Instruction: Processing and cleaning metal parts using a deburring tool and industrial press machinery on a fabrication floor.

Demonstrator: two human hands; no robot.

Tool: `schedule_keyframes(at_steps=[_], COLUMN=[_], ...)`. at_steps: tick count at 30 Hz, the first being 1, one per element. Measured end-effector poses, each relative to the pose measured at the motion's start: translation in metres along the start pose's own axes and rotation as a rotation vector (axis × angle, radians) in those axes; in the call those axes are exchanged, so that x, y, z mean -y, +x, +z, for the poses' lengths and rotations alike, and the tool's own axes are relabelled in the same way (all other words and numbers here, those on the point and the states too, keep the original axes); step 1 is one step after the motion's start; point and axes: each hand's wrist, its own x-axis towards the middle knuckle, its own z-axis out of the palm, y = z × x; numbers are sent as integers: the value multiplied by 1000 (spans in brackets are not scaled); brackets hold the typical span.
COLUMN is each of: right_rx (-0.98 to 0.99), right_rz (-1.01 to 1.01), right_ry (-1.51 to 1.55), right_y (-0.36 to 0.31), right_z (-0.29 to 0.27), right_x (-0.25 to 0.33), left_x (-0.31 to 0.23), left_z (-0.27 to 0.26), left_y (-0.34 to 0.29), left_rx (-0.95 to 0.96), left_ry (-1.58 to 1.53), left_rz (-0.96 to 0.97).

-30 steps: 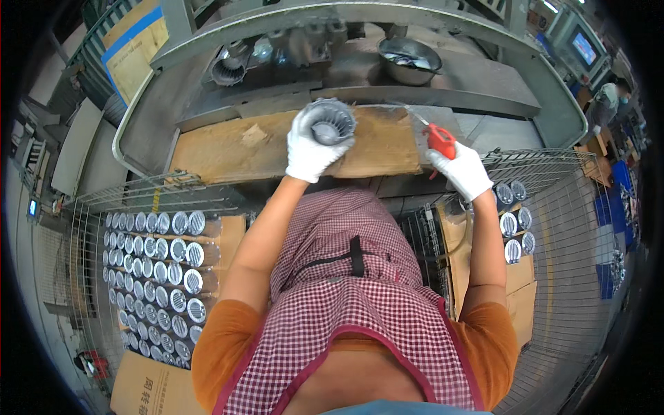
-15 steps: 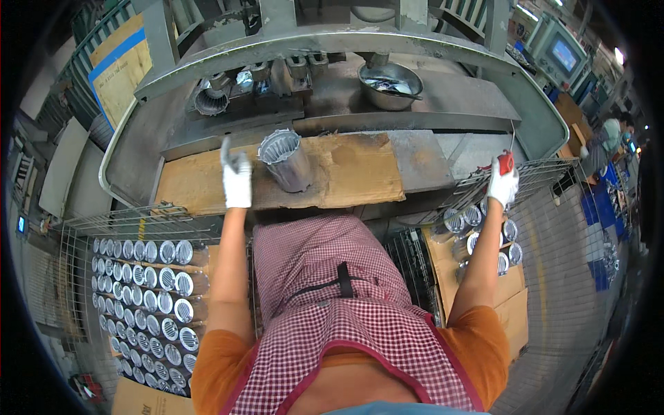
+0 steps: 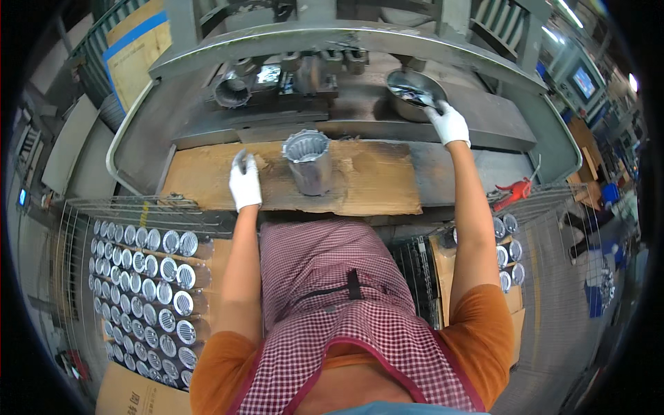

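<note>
A grey metal cylinder (image 3: pixel 309 166) with a ribbed, open top stands upright on a cardboard sheet (image 3: pixel 380 173) in front of me. My left hand (image 3: pixel 245 183), in a white glove, is just left of the cylinder and apart from it. Its fingers look loosely parted, their tips greyish, with nothing visible in them. My right hand (image 3: pixel 451 126), also gloved, reaches to the right rim of a metal bowl (image 3: pixel 415 111) with its fingers apart. Shiny pieces lie inside the bowl; whether the fingertips touch one is unclear. A red gun-shaped tool (image 3: pixel 513 194) rests at the wire basket's edge.
A wire basket at left holds rows of shiny cylinders (image 3: pixel 149 297); several more (image 3: pixel 508 252) stand in the right basket. Behind the bench are a metal fixture (image 3: pixel 277 90) and a grey crossbar (image 3: pixel 346 36). A screen (image 3: pixel 584 83) stands far right, near another person's legs (image 3: pixel 577 235).
My right hand has let go of the red tool and moved up and left to the bowl. My left hand has lowered its raised finger. The view has shifted slightly.
</note>
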Motion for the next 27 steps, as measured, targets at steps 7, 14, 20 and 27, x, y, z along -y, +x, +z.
schedule_keyframes(at_steps=[7,14,20,27], right_rx=[-257,-59,-215,-394], right_rz=[-399,-466,-274,-119], right_ry=[391,440,274,256], right_y=[-9,35,59,72], right_z=[4,31,25,-7], right_x=[86,192,178,97], left_x=[-6,-11,-9,-13], left_z=[-1,-6,-6,-5], left_y=[-4,-7,-6,-8], left_rx=[25,20,-7,-1], left_ry=[88,63,38,3], left_rz=[65,41,38,18])
